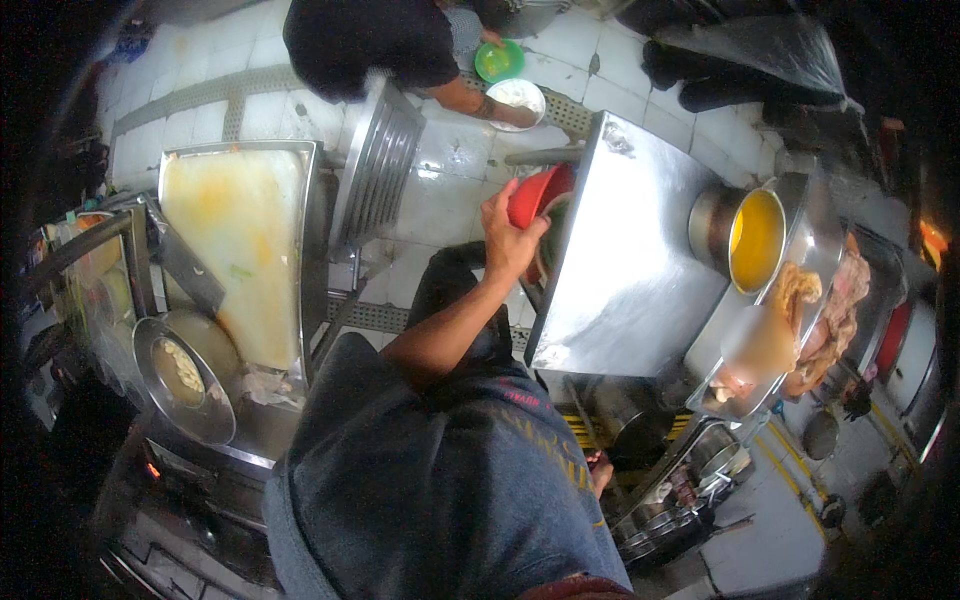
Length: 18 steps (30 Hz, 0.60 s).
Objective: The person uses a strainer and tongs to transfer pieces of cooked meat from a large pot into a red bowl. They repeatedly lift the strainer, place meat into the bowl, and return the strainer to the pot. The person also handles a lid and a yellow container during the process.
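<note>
My left hand (pixel 510 232) grips a red bowl (pixel 534 199) by its side, at the left edge of a stainless steel table (pixel 637 255). Part of the bowl is hidden by the table edge, and a greenish round rim (pixel 556 225) shows just below it. Low at my right side, my right hand (pixel 601 474) is partly hidden behind my shirt; its fingers cannot be made out. A metal pot of yellow liquid (pixel 757 240) stands at the table's far right edge, near a clear container with raw meat (pixel 799 330).
A co-worker's hand (pixel 517 116) reaches into a white bowl (pixel 516 94), beside a green bowl (pixel 499 61). To my left are a stained cutting board (pixel 240 247), a cleaver (pixel 187 262) and a metal bowl with pale pieces (pixel 225 405). A slatted metal rack (pixel 379 165) stands ahead.
</note>
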{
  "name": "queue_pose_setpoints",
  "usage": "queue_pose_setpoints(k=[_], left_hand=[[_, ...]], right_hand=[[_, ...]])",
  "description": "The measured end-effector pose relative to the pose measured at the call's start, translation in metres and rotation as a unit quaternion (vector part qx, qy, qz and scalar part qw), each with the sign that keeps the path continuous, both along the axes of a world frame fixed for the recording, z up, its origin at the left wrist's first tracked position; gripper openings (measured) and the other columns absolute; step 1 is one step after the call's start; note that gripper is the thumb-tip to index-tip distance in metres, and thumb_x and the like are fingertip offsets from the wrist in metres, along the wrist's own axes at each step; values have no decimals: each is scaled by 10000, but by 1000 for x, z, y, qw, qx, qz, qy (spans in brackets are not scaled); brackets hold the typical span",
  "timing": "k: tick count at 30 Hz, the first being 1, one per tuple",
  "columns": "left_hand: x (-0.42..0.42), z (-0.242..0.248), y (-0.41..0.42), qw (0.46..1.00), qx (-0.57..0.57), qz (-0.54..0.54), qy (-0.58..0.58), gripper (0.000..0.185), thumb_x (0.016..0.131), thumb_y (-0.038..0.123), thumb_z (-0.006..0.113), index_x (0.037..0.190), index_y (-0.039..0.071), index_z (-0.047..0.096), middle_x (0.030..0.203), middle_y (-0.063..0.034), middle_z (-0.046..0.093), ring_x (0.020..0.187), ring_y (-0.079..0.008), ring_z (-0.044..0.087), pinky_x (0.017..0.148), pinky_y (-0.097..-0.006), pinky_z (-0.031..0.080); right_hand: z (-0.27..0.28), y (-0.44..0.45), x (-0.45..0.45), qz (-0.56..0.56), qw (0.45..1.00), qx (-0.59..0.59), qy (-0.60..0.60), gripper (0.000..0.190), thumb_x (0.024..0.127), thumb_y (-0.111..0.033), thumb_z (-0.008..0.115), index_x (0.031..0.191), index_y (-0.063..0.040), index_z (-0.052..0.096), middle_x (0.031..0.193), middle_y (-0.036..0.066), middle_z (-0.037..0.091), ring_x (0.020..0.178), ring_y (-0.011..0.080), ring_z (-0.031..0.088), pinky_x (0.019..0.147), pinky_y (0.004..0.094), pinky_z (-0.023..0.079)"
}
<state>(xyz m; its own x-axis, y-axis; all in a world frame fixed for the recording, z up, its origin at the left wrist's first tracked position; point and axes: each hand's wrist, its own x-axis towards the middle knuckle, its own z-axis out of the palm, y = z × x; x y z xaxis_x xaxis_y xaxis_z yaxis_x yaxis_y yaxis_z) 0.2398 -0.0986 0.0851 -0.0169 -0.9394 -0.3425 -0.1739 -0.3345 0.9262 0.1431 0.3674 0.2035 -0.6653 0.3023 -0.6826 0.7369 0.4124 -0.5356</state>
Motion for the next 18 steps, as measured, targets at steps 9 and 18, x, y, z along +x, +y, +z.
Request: queue_pose_setpoints(k=[9,18], left_hand=[[24,30,-22,997,-56,23,-43,621,731,203,740,1287,39,516,1164,-182,473,1119,-348,466,997,-420,380],[76,18,-42,993,-83,23,-81,589,727,194,734,1271,75,545,1182,-195,488,1124,-343,481,983,-417,393]], right_hand=[[-49,23,-11,-142,972,-164,-84,188,896,-220,429,803,-76,506,675,53,486,559,211,454,519,373,419],[-77,20,13,-184,974,-108,-71,205,924,-160,360,775,-89,482,588,38,437,509,186,409,483,345,399]])
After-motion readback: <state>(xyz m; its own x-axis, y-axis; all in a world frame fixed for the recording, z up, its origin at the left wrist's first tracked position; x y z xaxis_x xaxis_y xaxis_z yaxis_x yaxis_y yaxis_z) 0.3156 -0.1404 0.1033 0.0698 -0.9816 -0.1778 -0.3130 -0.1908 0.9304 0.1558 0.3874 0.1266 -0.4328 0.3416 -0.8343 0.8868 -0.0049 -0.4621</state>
